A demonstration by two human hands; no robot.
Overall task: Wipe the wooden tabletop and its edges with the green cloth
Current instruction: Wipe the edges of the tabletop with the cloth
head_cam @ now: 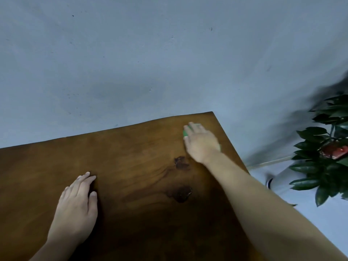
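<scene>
The biggest thing here is the grey floor (131, 63), which fills the top of the view. Next comes the wooden tabletop (122, 166), brown and smooth, with its far corner pointing up and to the right. Two dark knots (180, 193) sit in the wood near the middle. Off to the right, on the floor, stands a plant (323, 157) with dark green leaves and something red tucked in it. It is well apart from the table.

The person's right arm stretches far out across the wood, because the far corner is a long reach. The right hand (201, 142) lies flat with its fingers spread, pressing down on the green cloth (186, 131). Only a little bit of green peeks out by the fingers; the rest is hidden under the palm. The cloth is on the tabletop, near the far right corner, close to both edges. Pressing flat likely helps the cloth rub the wood well.

The left hand (77, 206) rests open and flat on the near side of the table, holding nothing. It probably props the person up while leaning forward.

The hand looks a bit blurry, so it may be moving. The edges likely need a wipe too.
</scene>
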